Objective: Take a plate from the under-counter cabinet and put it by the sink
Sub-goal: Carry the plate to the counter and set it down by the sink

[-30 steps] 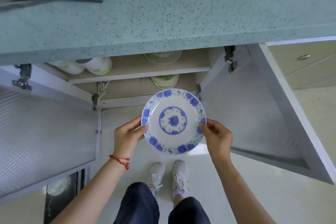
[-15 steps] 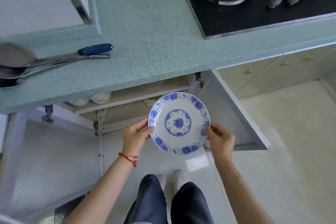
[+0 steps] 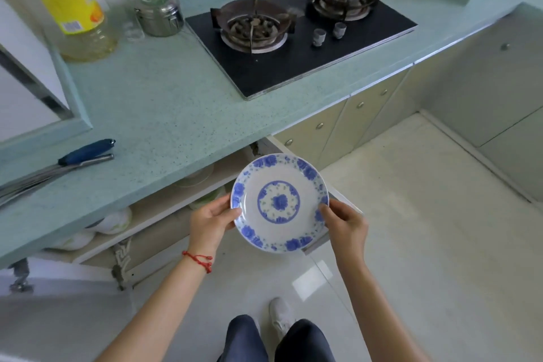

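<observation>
I hold a white plate [image 3: 279, 203] with a blue flower rim and a blue centre ring, face up, in front of the open under-counter cabinet [image 3: 164, 214]. My left hand [image 3: 210, 222] grips its left rim. My right hand [image 3: 345, 222] grips its right rim. The plate hangs below the edge of the pale green speckled counter [image 3: 164, 114]. No sink shows in this view.
A black two-burner gas hob [image 3: 296, 38] is set into the counter. An oil bottle [image 3: 70, 6] and a steel canister [image 3: 160, 13] stand at the back left. Utensils with a blue handle [image 3: 85, 151] lie at the left. Bowls [image 3: 113, 222] sit on the cabinet shelf.
The view has risen and tilted up, so the counter top and hob now show. The plate stays in both hands and has lifted away from the cabinet opening.
</observation>
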